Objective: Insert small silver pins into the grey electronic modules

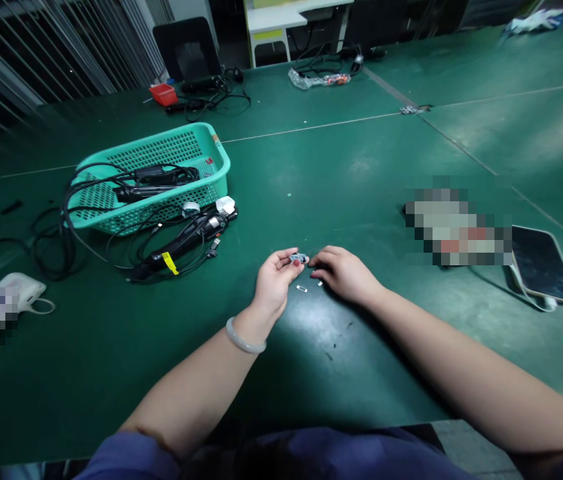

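Two hands and one tiny part

The left hand [271, 283] holds a small gray-blue part [300, 258] up in front of the person, just over the green table [261, 180]. The thumb and fingers pinch it. It is too small to tell what it is.

The right hand [345, 275] is just beside it. Its fingers are bent, with the tips close to the part. I cannot tell if they touch it, or if the finger and thumb hold something of their own.

On the table, just below the hands, lies a small flat piece with white edges [302, 289]. A tiny pale bit [320, 284] lies near the right thumb.

A pale bangle [246, 337] goes around the left wrist. The sleeves are dark blue.

Off to the left stands a green basket [220, 157] with lots of little holes. Black cords [181, 175] lie in it and hang over its side. Right beside the basket is a long black thing with a cord [188, 239] and a yellow tag [170, 263]. Farther left is a white gadget [24, 290] with a loop.

On the right, a phone [544, 263] lies with its dark screen up and a white cord plugged in. At the far side there is a little red box [164, 94].
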A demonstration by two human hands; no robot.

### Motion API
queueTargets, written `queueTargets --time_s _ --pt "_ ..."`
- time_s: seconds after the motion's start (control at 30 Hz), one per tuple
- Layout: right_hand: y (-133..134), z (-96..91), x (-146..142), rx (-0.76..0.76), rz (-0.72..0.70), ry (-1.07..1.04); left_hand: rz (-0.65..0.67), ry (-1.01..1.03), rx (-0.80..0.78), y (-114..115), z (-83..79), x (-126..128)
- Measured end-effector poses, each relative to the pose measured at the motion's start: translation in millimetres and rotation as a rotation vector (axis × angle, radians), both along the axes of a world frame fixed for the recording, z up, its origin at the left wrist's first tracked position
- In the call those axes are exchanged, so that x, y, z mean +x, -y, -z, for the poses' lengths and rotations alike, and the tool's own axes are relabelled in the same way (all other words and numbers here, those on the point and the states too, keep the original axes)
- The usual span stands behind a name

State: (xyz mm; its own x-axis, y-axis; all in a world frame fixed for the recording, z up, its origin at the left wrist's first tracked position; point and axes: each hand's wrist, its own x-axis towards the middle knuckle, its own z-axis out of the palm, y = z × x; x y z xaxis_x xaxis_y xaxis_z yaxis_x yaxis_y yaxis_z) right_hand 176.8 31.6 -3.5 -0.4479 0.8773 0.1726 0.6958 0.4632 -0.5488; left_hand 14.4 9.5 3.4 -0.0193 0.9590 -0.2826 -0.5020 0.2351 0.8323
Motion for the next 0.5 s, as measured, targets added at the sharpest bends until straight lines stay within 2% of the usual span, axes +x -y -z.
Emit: queueTargets --time_s 0.17,0.37,0.43,0.5 --pt "-4.2 1.2 -3.5 -0.008 0.019 0.058 -0.002 0.010 -0.013 -0.1 -1.4 0.6" --pt "-4.4 2.6 -7.2 0.093 -0.003 0.205 -0.006 0.016 -0.008 -0.3 -0.2 0.4" --pt "-4.8 3.1 -6.0 0.096 -0.012 0.192 -0.008 0.016 -0.010 -0.4 -0.3 0.2" --pt "-5.5 2.0 -3.1 0.066 -0.010 0.088 -0.002 0.015 -0.013 -0.5 -0.7 0.1"
